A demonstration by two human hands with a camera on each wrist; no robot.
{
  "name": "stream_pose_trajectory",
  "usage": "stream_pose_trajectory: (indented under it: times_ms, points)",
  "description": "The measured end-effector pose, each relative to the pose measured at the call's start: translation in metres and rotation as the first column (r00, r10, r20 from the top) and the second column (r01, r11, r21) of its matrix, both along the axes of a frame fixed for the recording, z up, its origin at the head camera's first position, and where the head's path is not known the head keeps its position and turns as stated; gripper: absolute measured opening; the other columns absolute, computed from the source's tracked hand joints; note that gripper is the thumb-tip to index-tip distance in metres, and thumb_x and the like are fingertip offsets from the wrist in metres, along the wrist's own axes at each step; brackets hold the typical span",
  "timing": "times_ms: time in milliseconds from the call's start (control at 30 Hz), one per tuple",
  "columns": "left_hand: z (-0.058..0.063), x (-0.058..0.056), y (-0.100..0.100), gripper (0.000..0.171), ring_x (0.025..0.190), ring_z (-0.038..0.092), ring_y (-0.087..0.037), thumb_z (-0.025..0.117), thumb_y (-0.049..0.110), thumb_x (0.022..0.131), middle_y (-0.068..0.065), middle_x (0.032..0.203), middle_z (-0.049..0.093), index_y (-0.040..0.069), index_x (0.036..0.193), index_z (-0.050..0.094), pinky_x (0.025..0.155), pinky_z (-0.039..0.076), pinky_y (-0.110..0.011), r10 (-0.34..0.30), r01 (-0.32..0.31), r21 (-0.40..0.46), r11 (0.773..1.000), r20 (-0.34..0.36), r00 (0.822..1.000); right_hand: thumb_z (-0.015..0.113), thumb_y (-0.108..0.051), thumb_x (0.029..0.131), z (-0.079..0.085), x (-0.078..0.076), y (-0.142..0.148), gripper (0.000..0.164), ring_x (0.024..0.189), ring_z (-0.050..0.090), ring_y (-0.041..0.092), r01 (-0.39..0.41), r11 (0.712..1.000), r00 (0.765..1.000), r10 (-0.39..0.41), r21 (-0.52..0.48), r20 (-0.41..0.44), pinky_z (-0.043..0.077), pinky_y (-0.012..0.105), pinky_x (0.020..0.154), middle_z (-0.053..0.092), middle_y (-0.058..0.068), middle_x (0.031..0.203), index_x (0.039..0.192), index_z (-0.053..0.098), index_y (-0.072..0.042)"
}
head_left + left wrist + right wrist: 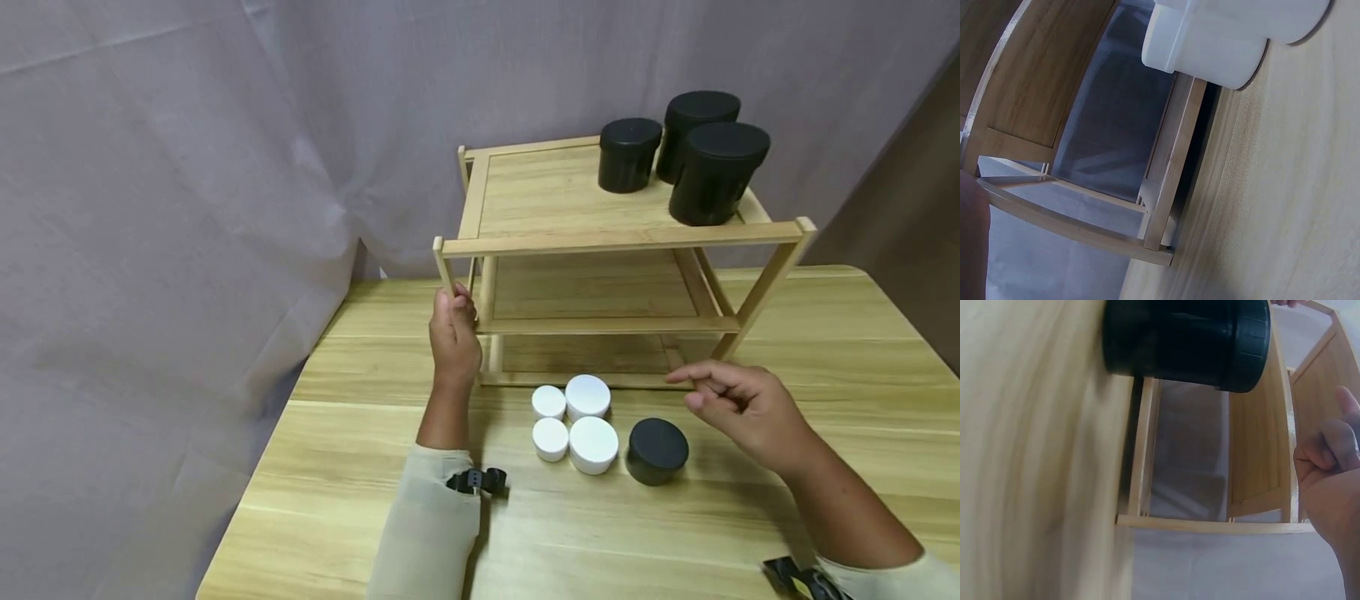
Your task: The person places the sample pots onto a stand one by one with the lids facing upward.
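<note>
My left hand point(454, 337) grips the front left leg of a three-tier wooden shelf point(622, 242); part of that hand shows at the edge of the left wrist view. My right hand point(738, 408) hovers in front of the shelf's lower right side, holding nothing. Its index finger points left while the other fingers curl loosely. A short black lidded jar point(657, 451) stands on the table, left of the right hand. Beside it are several white lidded jars point(593, 445), two larger and the others smaller, grouped close before the bottom tier.
Three taller black lidded jars point(628, 155) stand toward the right of the shelf's top tier. The shelf rests on a wooden table point(360, 450). A grey curtain point(187, 208) hangs behind and along the left.
</note>
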State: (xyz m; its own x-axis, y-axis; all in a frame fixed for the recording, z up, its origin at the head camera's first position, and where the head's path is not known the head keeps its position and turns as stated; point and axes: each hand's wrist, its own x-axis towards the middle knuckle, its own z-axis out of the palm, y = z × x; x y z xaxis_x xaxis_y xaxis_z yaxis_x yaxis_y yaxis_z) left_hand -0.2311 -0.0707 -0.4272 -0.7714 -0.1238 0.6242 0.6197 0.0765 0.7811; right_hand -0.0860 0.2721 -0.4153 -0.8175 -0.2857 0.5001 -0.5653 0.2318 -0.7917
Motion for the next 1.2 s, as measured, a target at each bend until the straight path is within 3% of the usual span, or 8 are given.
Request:
stream_pose_trajectory:
  times_ms: [167,333,533,633,767,967,1200]
  points:
    - [-0.002,0.001,0.000,0.082,0.068,0.040,-0.007,0.036,0.067,0.105,0.001,0.078,0.042,-0.014,0.109,0.050,0.060,0.038,-0.021,0.007,-0.007,0.006,1.000,-0.002,1.000,0.063,0.026,0.091,-0.007,0.004,0.000,0.043,0.049,0.027,0.016,0.018,0.999,1.000,-0.019,0.045,0.017,0.027,0.028,0.042,0.030,0.004,0.061,0.122,0.075,-0.002]
    - [-0.003,0.002,-0.001,0.081,0.069,0.042,-0.007,0.035,0.067,0.105,0.002,0.078,0.043,-0.012,0.109,0.051,0.061,0.039,-0.021,0.030,-0.030,-0.006,1.000,-0.002,1.000,0.066,0.025,0.090,-0.014,0.005,0.000,0.046,0.049,0.030,0.014,0.010,0.996,1.000,-0.013,0.093,0.026,0.035,0.023,0.045,0.030,0.005,0.062,0.122,0.074,-0.007]
    - [-0.002,0.004,-0.001,0.080,0.069,0.042,-0.008,0.036,0.066,0.105,-0.001,0.078,0.044,-0.012,0.109,0.051,0.061,0.039,-0.021,0.025,-0.025,0.005,1.000,-0.001,1.000,0.077,0.020,0.085,-0.024,0.002,0.000,0.055,0.055,0.028,0.003,-0.008,0.986,1.000,0.013,0.166,-0.028,0.036,0.024,0.050,0.031,0.004,0.064,0.128,0.072,-0.013]
    - [-0.001,0.002,0.000,0.080,0.069,0.042,-0.008,0.036,0.065,0.105,-0.003,0.078,0.044,-0.013,0.110,0.051,0.062,0.039,-0.021,0.008,-0.008,0.004,1.000,-0.006,1.000,0.087,0.007,0.082,-0.025,0.002,0.004,0.058,0.061,0.026,-0.006,0.049,0.957,0.996,-0.026,0.285,-0.084,0.034,0.022,0.053,0.032,0.000,0.064,0.131,0.072,-0.020]
    - [0.001,0.001,0.002,0.080,0.069,0.042,-0.008,0.037,0.065,0.105,-0.006,0.077,0.044,-0.014,0.110,0.051,0.062,0.040,-0.021,0.000,0.000,0.002,1.000,0.000,1.000,0.095,-0.013,0.080,-0.023,0.004,0.010,0.058,0.064,0.024,-0.008,0.144,0.886,0.988,-0.103,0.440,-0.116,0.030,0.020,0.057,0.031,-0.012,0.067,0.132,0.073,-0.025]
    - [0.003,0.002,0.001,0.080,0.069,0.042,-0.008,0.037,0.065,0.105,-0.003,0.077,0.043,-0.013,0.109,0.051,0.062,0.040,-0.021,0.020,-0.020,0.002,1.000,0.011,1.000,0.094,-0.031,0.088,-0.023,0.005,0.011,0.060,0.060,0.020,-0.008,0.050,0.833,0.996,-0.082,0.551,0.034,0.028,0.019,0.055,0.025,-0.023,0.069,0.141,0.069,-0.018]
    - [0.004,0.002,0.002,0.081,0.069,0.042,-0.007,0.037,0.067,0.104,0.000,0.078,0.043,-0.013,0.110,0.051,0.061,0.040,-0.020,0.021,-0.021,0.014,1.000,0.022,1.000,0.094,-0.045,0.085,-0.026,0.006,0.012,0.071,0.059,0.015,-0.008,0.042,0.787,0.997,-0.072,0.616,0.024,0.023,0.017,0.055,0.019,-0.024,0.069,0.145,0.065,-0.022]
